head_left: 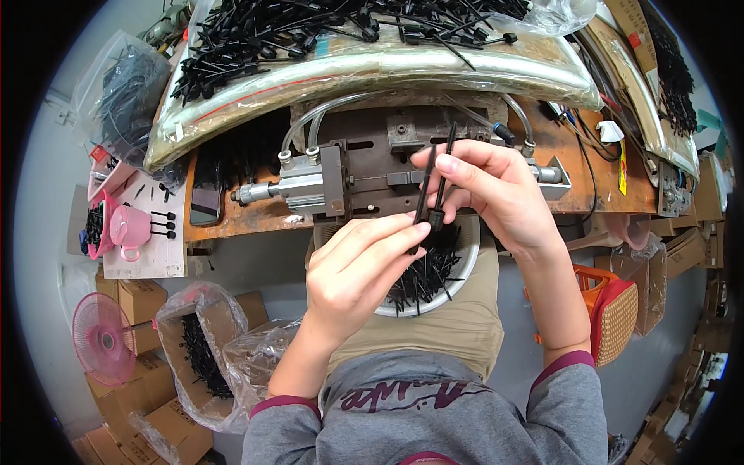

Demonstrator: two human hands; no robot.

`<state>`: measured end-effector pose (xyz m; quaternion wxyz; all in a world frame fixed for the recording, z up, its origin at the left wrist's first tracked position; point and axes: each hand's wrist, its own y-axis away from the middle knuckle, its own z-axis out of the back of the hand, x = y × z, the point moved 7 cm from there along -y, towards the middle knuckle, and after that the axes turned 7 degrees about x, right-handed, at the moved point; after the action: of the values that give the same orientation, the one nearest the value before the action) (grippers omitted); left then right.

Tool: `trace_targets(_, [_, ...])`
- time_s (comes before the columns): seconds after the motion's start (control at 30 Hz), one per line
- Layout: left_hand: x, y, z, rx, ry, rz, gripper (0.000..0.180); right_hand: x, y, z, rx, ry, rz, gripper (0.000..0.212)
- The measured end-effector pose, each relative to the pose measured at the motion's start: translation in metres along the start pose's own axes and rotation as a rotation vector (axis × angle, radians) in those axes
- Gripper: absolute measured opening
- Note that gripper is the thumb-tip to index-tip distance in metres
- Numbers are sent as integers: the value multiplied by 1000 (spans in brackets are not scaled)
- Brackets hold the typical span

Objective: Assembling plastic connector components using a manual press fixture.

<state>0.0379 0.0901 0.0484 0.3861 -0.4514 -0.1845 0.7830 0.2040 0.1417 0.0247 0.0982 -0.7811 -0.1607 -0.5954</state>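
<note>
My right hand (500,182) pinches a thin black plastic rod (446,170) with a thicker collar near its lower end. Beside it, almost parallel, stands a second black rod (425,190), and the fingers of my left hand (353,263) close round its lower end. Both hands meet in front of a metal clamping fixture (333,178) with air cylinders and clear hoses. Below them, a white basin (471,267) between my legs holds many similar black parts (422,279). My fingers hide part of both rods.
A large heap of black rod parts (271,39) lies on a plastic-wrapped tray behind the fixture. At the left are a phone (207,192), a pink cup (130,226) and a pink fan (104,339). An orange stool (616,310) stands right; an open carton (198,353) lies left.
</note>
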Motion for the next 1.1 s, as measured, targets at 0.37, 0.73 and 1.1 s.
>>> trace_targets(0.37, [-6, 3, -4, 89, -24, 54, 40, -6, 7, -3, -13, -6, 26, 21])
trace_targets(0.73, [-13, 7, -8, 104, -16, -27, 32, -9, 21, -5, -102, 33, 138, 18])
trace_targets(1.1, [-16, 9, -10, 54, 1, 14, 35, -9, 27, -8, -153, 25, 163, 17])
